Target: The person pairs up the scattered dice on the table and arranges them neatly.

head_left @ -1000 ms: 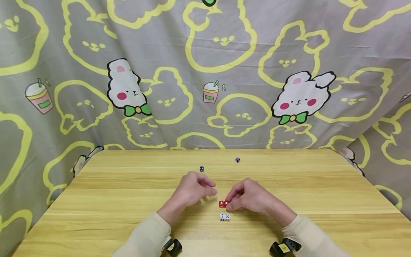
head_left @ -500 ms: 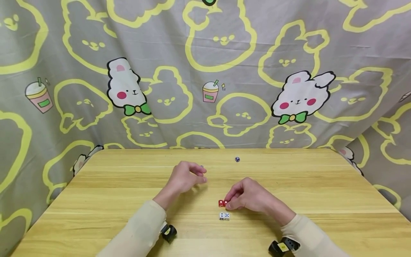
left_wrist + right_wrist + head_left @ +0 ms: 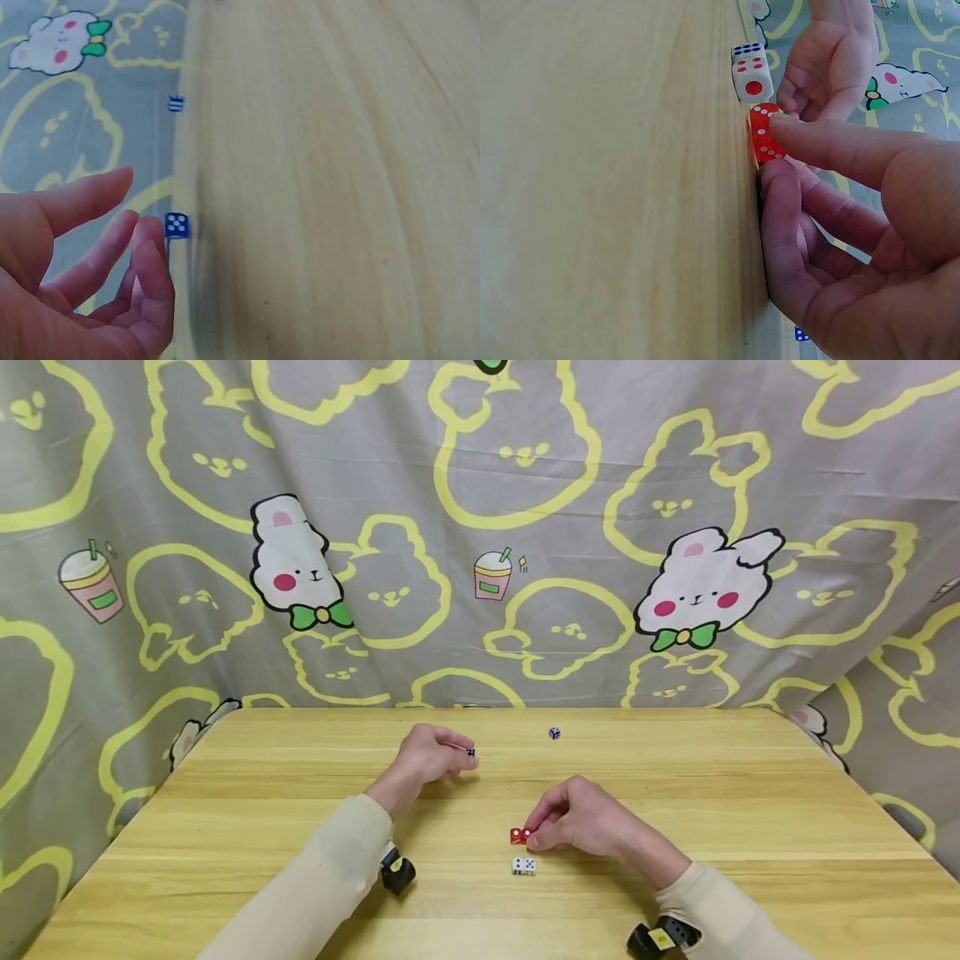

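My right hand pinches the right one of two red dice, which sit side by side on the table. In the right wrist view, thumb and forefinger meet a red die at its sides. Just nearer the front edge lie two white dice, also side by side. My left hand reaches out at a dark blue die, with thumb and forefinger on either side of it in the head view. In the left wrist view, a gap shows between thumb and fingers, and the blue die is just past the fingertips.
Another dark blue die lies farther back, right of the left hand. The wooden table ends at a grey curtain with yellow cartoon outlines. Each wrist wears a black camera.
My left hand has moved away from the red dice, back and to the left, to the blue die. The right hand has stayed in place on the red die.
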Available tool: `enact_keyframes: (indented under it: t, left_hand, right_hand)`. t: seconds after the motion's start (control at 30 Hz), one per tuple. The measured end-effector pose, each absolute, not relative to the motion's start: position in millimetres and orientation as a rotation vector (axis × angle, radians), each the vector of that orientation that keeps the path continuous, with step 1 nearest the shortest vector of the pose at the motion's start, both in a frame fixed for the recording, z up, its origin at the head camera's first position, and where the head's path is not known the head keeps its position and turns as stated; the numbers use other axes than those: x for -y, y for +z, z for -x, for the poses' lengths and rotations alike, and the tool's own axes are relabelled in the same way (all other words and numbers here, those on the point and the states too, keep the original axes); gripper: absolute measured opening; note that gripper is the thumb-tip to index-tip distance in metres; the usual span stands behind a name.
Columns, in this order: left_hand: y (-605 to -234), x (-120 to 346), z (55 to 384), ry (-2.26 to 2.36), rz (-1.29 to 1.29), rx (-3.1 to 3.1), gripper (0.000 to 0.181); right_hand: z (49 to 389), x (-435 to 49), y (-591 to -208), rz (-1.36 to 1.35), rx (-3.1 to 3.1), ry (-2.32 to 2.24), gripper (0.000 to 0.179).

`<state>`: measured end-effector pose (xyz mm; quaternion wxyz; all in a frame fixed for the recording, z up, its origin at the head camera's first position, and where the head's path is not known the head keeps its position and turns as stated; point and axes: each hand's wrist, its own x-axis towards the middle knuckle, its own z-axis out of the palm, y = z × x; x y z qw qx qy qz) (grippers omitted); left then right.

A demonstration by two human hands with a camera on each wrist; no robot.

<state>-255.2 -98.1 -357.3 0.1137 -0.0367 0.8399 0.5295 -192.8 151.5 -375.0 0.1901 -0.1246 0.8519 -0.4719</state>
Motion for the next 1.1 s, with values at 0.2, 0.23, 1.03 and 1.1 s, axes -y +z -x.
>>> enact_keyframes:
  t: [0.2,0.23,1.03,1.1]
  left_hand:
    - [-361.8,95.3,260.7,1.538,0.139,-2.489,0.025]
    - [-362.0,95.2,261.7,1.541,0.144,-2.494,0.025]
    - [-369.5,89.1,276.5,1.434,0.199,-2.632,0.019]
    - [-369.7,89.0,276.4,1.433,0.202,-2.632,0.018]
  right_hand:
    - [191.7,-152.2,-375.6,0.361,-2.389,-1.338,0.014]
    - [191.5,-152.2,-375.6,0.361,-2.389,-1.341,0.015]
    - [192.5,-152.7,-376.5,0.366,-2.389,-1.34,0.014]
    - [192.3,-152.2,-376.2,0.368,-2.391,-1.337,0.014]
